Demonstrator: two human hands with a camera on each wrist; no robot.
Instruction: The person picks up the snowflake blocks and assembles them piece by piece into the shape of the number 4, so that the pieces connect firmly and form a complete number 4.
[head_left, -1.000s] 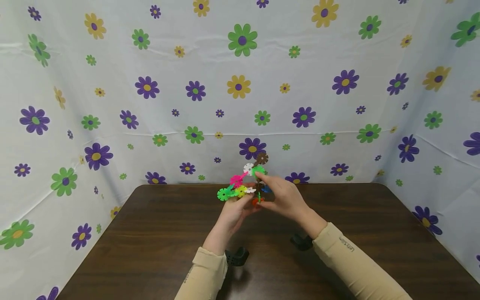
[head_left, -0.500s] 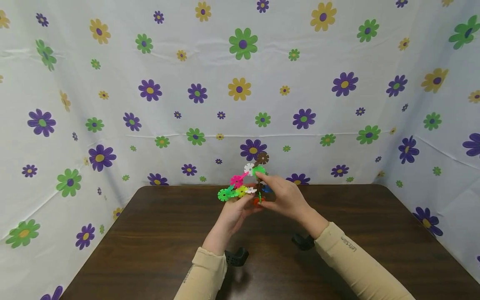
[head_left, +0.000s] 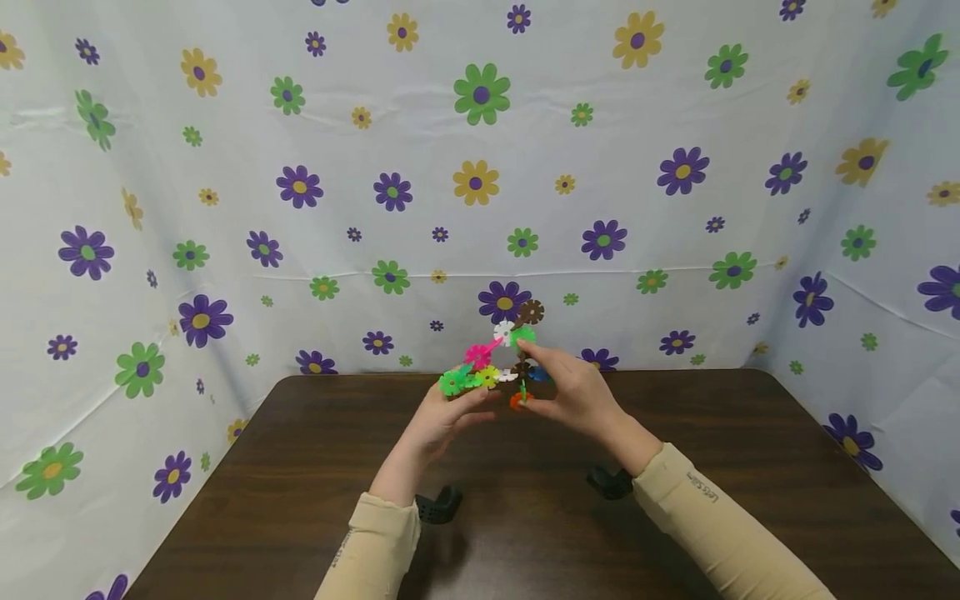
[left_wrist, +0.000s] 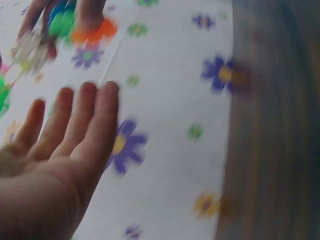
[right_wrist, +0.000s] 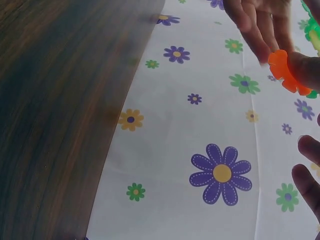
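A linked cluster of notched plastic discs is held up above the table in the head view. In it are a brown disc, a white disc, a pink disc, a yellow disc, a blue disc and an orange disc. My right hand pinches the cluster between thumb and fingers, the thumb by the orange disc. On the other side, my left hand has its fingers extended beneath the green disc. The left wrist view shows these fingers apart from the discs.
A dark wooden table lies under both hands. Behind it and along both sides hangs a white cloth printed with flowers. Black wrist mounts show below the left wrist and the right wrist.
My left hand has let go of the cluster, moved left and straightened its fingers. My right hand keeps its pinch, and the cluster has shifted slightly to the right.
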